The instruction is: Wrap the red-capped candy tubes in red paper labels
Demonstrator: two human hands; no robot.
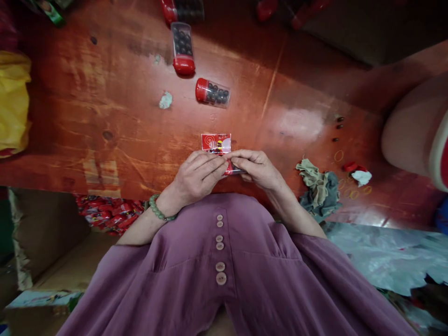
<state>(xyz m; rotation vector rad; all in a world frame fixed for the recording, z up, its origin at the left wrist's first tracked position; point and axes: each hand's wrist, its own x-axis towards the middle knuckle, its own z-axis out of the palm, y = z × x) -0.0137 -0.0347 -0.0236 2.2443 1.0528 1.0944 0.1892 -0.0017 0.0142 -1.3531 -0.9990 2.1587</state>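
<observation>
Head view: left hand [199, 175] and right hand [257, 169] both have their grip closed on one tube [235, 169] at the desk's [140, 135] near edge, its handling seemingly unfinished. One card [216, 141] touches the left fingers. Three capped tubes [213, 92] lie beyond; three loose balls [340, 126] right; packs [108, 212], uncountable, fill a box [52, 233].

The wooden table [133, 116] is being lit dimly and unevenly, and pale glare is being reflected right of its centre. Its far right area is being darkened by shadow, as is the cardboard box [49, 233] below its left front edge. The bucket [409, 126] at its right end is being stretched by wide-angle distortion; red caps [266, 9] along its far side are being softened by blur.
</observation>
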